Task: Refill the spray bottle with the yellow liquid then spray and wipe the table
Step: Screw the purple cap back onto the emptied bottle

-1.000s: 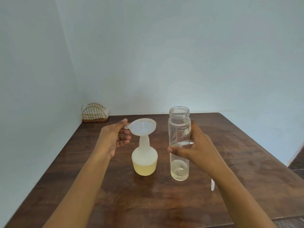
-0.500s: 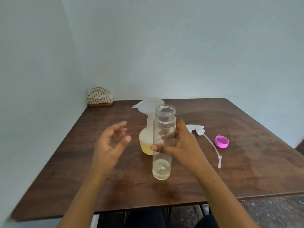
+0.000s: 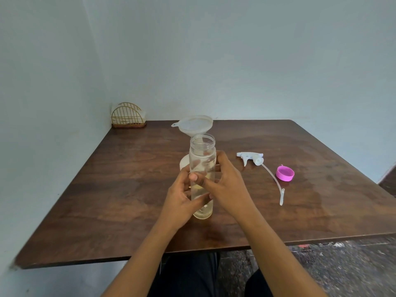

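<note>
While gripping bottle (image 3: 202, 146) with curled fingers (image 3: 221, 161) of left hand (image 3: 182, 202) and right hand (image 3: 229, 189) | likely finishing refill | next: lift funnel (image 3: 196, 124), fit sprayer (image 3: 249, 157)

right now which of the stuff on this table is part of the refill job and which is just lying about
In the job: clear bottle, held by left hand and right hand; funnel in the spray bottle behind it; trigger sprayer lying on the table.

Just lying about: pink cap; gold wire holder in the back corner.
</note>
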